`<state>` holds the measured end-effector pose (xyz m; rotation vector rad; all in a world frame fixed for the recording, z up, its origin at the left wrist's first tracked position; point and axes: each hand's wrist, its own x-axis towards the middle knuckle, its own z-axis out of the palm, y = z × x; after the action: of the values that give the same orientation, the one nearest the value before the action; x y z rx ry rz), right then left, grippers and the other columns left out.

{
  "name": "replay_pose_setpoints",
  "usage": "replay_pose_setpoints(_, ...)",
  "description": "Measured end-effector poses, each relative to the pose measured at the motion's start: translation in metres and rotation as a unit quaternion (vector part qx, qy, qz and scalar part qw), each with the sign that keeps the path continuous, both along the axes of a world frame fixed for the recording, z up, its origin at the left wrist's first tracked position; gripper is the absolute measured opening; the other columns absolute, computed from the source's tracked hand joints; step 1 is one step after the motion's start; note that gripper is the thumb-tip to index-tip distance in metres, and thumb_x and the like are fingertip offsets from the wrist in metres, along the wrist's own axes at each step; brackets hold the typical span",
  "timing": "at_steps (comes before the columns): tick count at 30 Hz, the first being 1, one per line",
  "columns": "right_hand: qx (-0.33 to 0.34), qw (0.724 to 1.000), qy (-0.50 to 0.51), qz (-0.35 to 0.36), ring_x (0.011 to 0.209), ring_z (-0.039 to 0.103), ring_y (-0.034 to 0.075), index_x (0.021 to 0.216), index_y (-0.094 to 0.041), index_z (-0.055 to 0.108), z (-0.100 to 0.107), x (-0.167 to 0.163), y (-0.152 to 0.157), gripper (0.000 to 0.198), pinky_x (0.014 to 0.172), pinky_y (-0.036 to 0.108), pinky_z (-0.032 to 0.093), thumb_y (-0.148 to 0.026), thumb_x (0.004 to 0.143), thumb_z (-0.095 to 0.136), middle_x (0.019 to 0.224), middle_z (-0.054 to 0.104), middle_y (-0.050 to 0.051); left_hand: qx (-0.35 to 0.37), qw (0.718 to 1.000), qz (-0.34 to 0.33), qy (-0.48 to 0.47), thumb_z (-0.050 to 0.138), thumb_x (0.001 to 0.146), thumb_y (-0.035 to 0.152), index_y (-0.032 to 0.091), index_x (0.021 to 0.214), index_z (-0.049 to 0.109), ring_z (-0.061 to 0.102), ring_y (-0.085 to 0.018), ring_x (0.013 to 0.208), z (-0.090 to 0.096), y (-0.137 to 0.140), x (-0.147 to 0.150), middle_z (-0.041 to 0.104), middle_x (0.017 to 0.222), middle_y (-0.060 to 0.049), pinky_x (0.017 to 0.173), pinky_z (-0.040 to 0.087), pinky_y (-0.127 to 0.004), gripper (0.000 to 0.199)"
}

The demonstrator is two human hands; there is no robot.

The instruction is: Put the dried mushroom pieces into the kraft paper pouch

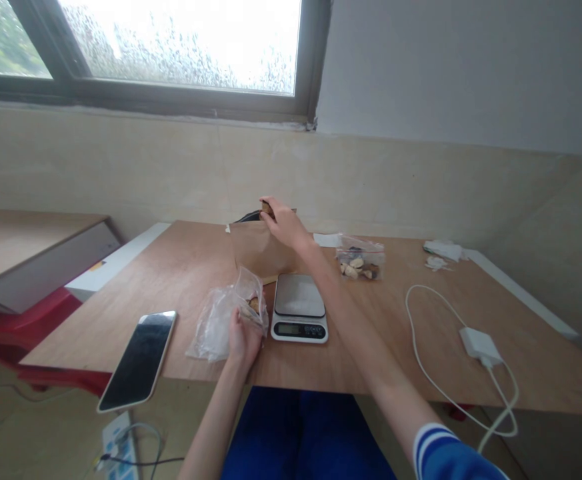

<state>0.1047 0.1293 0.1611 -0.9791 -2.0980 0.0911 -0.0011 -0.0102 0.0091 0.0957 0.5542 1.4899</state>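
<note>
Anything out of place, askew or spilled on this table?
One thing: the phone lies at the table's front left edge with its near end hanging past it, so it looks precarious. Nothing looks spilled. The left hand holds a clear plastic bag; the right hand reaches into the brown paper bag.

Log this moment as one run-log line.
left hand: holds clear bag | right hand: at brown paper bag top | scale: bare

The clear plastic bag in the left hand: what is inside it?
Inside the clear plastic bag, held by the left hand, a few small brownish pieces show near its mouth. What they are is too small to tell; the fingers and crumpled plastic hide the rest.
</note>
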Motion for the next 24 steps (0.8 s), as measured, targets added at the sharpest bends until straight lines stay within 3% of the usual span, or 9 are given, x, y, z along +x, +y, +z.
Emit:
replay_pose_setpoints(5, -0.019, 0.99, -0.099, -0.098, 0.121, 0.039, 0.033, 0.117, -0.016, 0.056, 0.002, -0.004, -0.004, 0.03, 0.097, 0.056, 0.029, -0.023, 0.09, 0.043, 0.133, 0.043, 0.018, -0.005, 1.0, -0.001, -0.016, 0.037, 0.085, 0.021, 0.015, 0.109, 0.059, 0.064, -0.014, 0.072, -0.005, 0.002, -0.002, 0.068, 0.091, -0.008, 0.06, 0.052, -0.024, 0.033)
replay_pose_setpoints(9, -0.001, 0.99, -0.094, -0.104, 0.128, 0.03, 0.031, 0.125, -0.019, 0.05, 0.003, -0.001, -0.024, 0.036, 0.103, 0.055, 0.023, -0.023, 0.089, 0.044, 0.142, 0.031, 0.015, -0.011, 0.999, -0.001, -0.031, 0.035, 0.086, 0.022, 0.016, 0.107, 0.059, 0.064, -0.014, 0.071, -0.007, 0.002, -0.005, 0.069, 0.089, -0.007, 0.059, 0.052, -0.025, 0.033)
replay_pose_setpoints(12, 0.016, 0.998, -0.003, -0.054, 0.122, 0.039, 0.024, 0.12, -0.015, 0.051, 0.002, 0.002, -0.053, 0.033, 0.101, 0.042, 0.031, -0.023, 0.09, 0.04, 0.131, 0.042, 0.015, -0.008, 1.0, 0.002, -0.029, 0.035, 0.085, 0.021, 0.015, 0.104, 0.061, 0.065, -0.015, 0.071, -0.006, 0.002, -0.004, 0.069, 0.089, -0.008, 0.06, 0.053, -0.026, 0.033)
replay_pose_setpoints(15, -0.104, 0.991, 0.029, 0.077, 0.094, 0.058, 0.016, 0.103, -0.014, 0.059, -0.008, 0.0, -0.081, 0.029, 0.083, 0.029, 0.044, -0.018, 0.091, 0.032, 0.099, 0.061, 0.008, 0.001, 1.0, 0.004, -0.016, 0.037, 0.083, 0.017, 0.014, 0.097, 0.063, 0.065, -0.015, 0.074, -0.005, 0.003, -0.002, 0.07, 0.088, -0.008, 0.064, 0.053, -0.025, 0.03)
replay_pose_setpoints(18, -0.249, 0.952, -0.073, 0.165, 0.077, 0.061, 0.013, 0.091, -0.014, 0.063, -0.029, -0.006, -0.094, 0.027, 0.072, 0.023, 0.045, -0.01, 0.086, 0.037, 0.085, 0.065, 0.005, 0.001, 1.0, 0.015, -0.005, 0.04, 0.082, 0.014, 0.015, 0.086, 0.064, 0.065, -0.013, 0.072, -0.007, 0.005, 0.0, 0.07, 0.081, -0.005, 0.067, 0.053, -0.023, 0.024)
replay_pose_setpoints(21, -0.258, 0.941, -0.155, 0.156, 0.083, 0.061, 0.016, 0.084, -0.011, 0.065, -0.052, -0.011, -0.094, 0.025, 0.075, 0.025, 0.044, -0.005, 0.081, 0.041, 0.089, 0.067, 0.009, -0.003, 1.0, 0.028, 0.005, 0.044, 0.081, 0.012, 0.016, 0.083, 0.063, 0.065, -0.011, 0.068, -0.011, 0.007, 0.0, 0.07, 0.076, -0.002, 0.067, 0.052, -0.021, 0.02)
replay_pose_setpoints(24, -0.275, 0.924, -0.2, 0.175, 0.08, 0.061, 0.02, 0.087, -0.01, 0.065, -0.069, -0.008, -0.089, 0.017, 0.069, 0.026, 0.044, -0.017, 0.081, 0.051, 0.089, 0.067, 0.011, 0.0, 0.999, 0.027, 0.024, 0.046, 0.079, 0.014, 0.013, 0.09, 0.063, 0.065, -0.012, 0.069, -0.014, 0.007, -0.001, 0.07, 0.077, -0.004, 0.068, 0.052, -0.022, 0.02)
